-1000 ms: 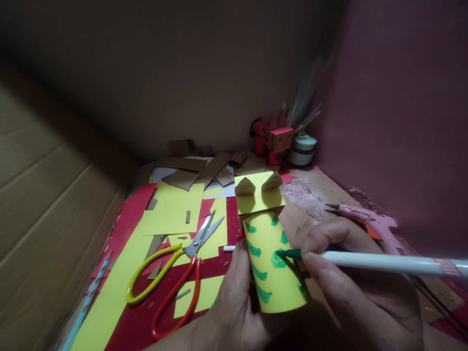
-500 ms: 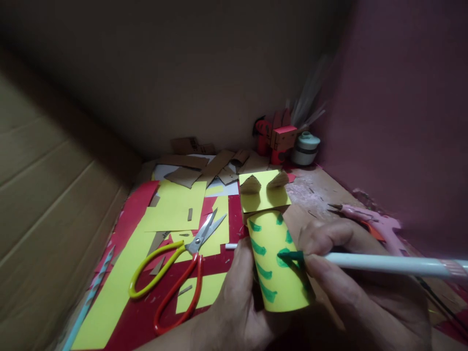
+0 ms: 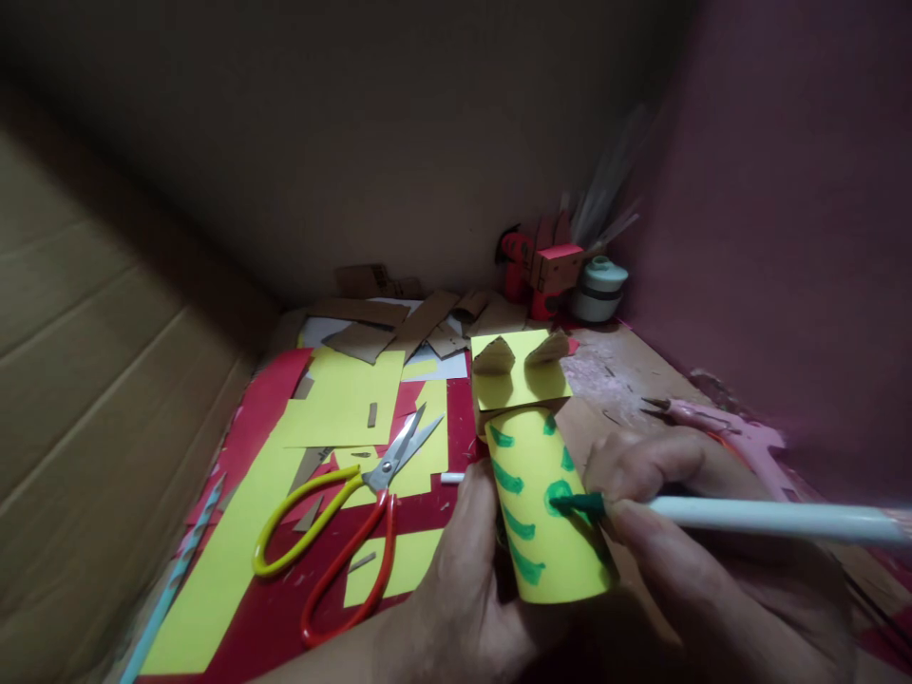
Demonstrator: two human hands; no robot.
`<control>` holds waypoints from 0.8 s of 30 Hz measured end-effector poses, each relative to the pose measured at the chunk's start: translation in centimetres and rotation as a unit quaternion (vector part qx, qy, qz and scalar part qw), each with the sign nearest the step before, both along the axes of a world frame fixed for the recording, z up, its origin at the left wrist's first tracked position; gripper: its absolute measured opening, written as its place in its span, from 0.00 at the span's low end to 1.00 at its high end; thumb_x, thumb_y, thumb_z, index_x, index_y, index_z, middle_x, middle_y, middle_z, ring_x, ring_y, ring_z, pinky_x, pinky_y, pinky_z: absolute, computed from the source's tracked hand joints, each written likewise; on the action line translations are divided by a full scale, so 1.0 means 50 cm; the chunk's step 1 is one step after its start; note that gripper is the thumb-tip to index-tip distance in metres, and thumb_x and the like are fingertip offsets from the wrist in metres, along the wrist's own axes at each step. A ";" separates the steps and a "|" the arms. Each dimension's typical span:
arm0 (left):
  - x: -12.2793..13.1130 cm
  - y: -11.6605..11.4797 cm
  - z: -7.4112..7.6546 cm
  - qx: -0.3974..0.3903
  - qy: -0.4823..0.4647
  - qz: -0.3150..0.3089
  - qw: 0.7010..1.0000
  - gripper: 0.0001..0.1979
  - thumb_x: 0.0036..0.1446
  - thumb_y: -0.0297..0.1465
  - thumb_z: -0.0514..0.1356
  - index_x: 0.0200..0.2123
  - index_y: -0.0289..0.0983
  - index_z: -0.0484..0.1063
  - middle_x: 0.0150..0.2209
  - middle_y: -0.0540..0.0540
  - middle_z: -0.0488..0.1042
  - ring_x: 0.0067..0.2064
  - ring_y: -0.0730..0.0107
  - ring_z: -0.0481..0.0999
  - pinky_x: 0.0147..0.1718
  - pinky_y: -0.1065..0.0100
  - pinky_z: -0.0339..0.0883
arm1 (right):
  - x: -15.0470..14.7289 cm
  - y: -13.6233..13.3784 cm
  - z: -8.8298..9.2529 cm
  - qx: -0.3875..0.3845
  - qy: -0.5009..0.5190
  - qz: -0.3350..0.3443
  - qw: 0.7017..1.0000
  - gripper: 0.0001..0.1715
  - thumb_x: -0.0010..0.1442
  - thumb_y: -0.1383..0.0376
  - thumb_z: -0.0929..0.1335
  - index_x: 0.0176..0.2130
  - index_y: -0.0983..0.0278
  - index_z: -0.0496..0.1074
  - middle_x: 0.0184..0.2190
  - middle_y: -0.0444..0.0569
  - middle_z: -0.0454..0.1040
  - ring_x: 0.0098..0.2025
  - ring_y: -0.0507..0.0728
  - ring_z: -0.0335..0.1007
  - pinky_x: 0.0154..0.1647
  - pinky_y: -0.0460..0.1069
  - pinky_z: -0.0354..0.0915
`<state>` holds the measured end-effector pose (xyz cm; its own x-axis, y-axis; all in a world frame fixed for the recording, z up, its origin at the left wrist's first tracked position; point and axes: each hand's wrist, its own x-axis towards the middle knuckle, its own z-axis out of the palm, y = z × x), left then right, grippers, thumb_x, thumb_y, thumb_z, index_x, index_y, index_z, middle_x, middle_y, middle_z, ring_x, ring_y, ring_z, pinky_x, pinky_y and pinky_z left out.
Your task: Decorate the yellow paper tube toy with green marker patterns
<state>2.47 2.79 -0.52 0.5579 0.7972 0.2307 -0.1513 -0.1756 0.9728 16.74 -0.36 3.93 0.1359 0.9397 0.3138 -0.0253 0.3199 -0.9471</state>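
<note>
Marker clamped in right hand; tip slightly lower on green spot than a second ago, colouring seemingly ongoing. Left hand clamped on yellow tube, right of scissors.

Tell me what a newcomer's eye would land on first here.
Probably the green-marked yellow tube, just right of centre in the left grip, met by the green-tipped tool in the right grip. Next, the yellow-and-red-handled scissors, lying with blades apart to the tube's left.
</note>
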 end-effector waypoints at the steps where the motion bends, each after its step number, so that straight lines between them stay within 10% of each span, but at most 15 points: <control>1: 0.000 -0.001 -0.001 -0.001 -0.002 0.004 1.000 0.23 0.60 0.31 0.61 0.54 0.38 0.55 0.50 0.39 0.67 0.51 0.54 0.71 0.50 0.56 0.69 | 0.000 0.000 0.000 0.003 -0.008 -0.005 1.000 0.06 0.65 0.63 0.66 0.35 0.57 0.71 0.21 0.42 0.70 0.21 0.51 0.66 0.20 0.44 0.64; 17: 0.004 0.001 -0.004 -0.001 -0.011 0.008 1.000 0.26 0.59 0.31 0.61 0.57 0.39 0.55 0.53 0.38 0.67 0.52 0.53 0.71 0.42 0.61 0.71 | 0.007 0.001 -0.005 -0.002 0.002 0.005 1.000 0.06 0.63 0.62 0.67 0.33 0.57 0.72 0.27 0.45 0.70 0.29 0.52 0.67 0.28 0.44 0.68; 24: -0.002 0.003 -0.011 0.027 0.003 0.011 1.000 0.28 0.56 0.27 0.64 0.57 0.38 0.57 0.52 0.39 0.67 0.54 0.52 0.70 0.54 0.55 0.68 | 0.005 0.003 -0.003 0.010 0.010 0.011 1.000 0.06 0.65 0.65 0.66 0.35 0.56 0.72 0.25 0.43 0.71 0.24 0.52 0.67 0.22 0.44 0.66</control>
